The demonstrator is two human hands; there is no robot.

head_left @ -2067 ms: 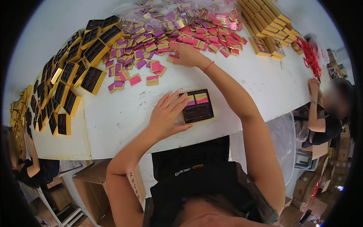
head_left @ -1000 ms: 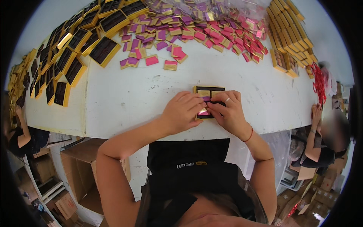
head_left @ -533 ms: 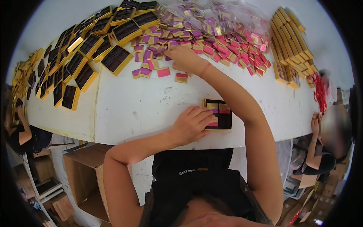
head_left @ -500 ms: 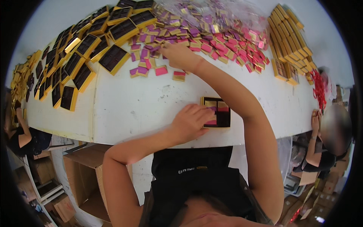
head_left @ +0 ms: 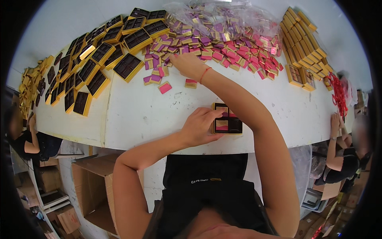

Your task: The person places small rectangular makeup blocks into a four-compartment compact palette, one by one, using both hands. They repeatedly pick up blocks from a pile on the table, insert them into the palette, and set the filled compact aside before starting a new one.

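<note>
- The open box (head_left: 235, 126), gold-edged with a dark brown four-part insert, lay flat on the white surface (head_left: 159, 115), near its front edge.
- One pink-and-gold piece (head_left: 222, 125) sat in its lower left compartment; others showed in the two upper compartments, partly covered by the left hand and the right forearm. The lower right compartment showed bare brown.
- The left hand (head_left: 201, 126) rested at the box's left side, thumb and fingers spread wide, fingertips over the upper left compartment.
- The right hand (head_left: 189, 65) reached across to the near edge of the heap of small wrapped pieces (head_left: 234, 53); whether its fingers held one, I could not tell.
- Purple and pink pieces mingled in that heap, partly under clear plastic (head_left: 187, 14).
- Two pink-and-gold pieces lay apart, nearer the person.
- Dark-insert gold boxes (head_left: 137, 40) were piled to the left; stacked gold boxes (head_left: 304, 44) and red ribbon (head_left: 339, 95) lay to the right.
- A co-worker sat at each far side.
</note>
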